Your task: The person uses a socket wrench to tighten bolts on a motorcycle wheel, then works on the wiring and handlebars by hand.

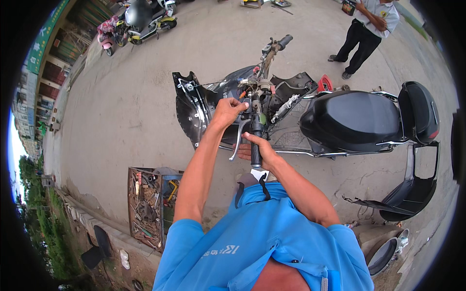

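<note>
One stretch of paved ground [111, 106] carries all the items shown. The scooter [318, 119] occupies its middle, well apart from its edges, front end to the left, wiring exposed. Several parked scooters [141, 15] stand by the ground's upper left corner. A bystander [363, 36] in dark trousers stands towards its upper right edge. A curved black panel [407, 200] lies near the ground's right edge. An open tool crate [129, 199], filled with mixed tools and scraps, stands near its lower left edge. On the scooter, a black seat [357, 114] lies just ahead of a black rear box [418, 114]. The handlebar [266, 63] crosses the scooter's front, one end towards the wearer. The right hand [268, 153] is placed under the black grip [257, 154] at this near end, fingers showing beyond it; how firmly it closes cannot be told. The left hand [226, 112] is bent, thumb and forefinger drawn together beside the inner end of the silver brake lever [236, 144]; whether they pinch a small part cannot be told.
</note>
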A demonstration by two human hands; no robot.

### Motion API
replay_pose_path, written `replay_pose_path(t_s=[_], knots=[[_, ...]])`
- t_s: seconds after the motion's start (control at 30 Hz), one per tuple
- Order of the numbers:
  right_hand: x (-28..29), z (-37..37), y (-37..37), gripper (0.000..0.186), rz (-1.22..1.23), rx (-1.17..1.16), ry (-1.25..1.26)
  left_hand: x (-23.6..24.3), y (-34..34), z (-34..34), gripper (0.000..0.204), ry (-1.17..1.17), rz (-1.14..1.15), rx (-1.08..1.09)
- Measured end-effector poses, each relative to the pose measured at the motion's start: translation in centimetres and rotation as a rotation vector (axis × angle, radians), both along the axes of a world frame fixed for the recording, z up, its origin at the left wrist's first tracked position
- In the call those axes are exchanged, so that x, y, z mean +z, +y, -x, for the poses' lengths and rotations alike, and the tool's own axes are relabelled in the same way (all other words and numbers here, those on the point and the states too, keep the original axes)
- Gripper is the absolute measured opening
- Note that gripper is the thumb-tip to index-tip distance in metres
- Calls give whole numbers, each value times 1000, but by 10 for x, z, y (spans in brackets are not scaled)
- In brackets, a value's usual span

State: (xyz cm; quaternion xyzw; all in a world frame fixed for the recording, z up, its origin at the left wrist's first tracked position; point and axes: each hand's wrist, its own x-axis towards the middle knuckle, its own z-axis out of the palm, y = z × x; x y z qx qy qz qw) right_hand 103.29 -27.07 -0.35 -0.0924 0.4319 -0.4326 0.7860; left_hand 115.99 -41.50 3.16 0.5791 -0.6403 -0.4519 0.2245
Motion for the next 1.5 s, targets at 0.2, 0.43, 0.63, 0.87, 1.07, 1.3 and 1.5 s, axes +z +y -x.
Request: replay_pose_path(t_s=[0.2,0.43,0.63,0.87,1.07,1.3,1.5], knots=[[-9,6,-2,45,23,116,226,5,-3,1,37,-53,-1,-23],[-6,3,-1,45,42,-10,82,18,9,13,34,-54,216,-47],[-7,1,0,46,85,-1,94,34,13,8,48,-146,276,-196],[-2,0,6,47,73,0,121,53,27,6,54,-430,452,-358],[8,5,0,37,101,-10,130,65,21,15,45,-503,482,-395],[4,2,3,40,94,0,115,47,8,9,51,-300,373,-388],[2,2,0,40,92,-19,128,57,0,13,49,-439,383,-474]])
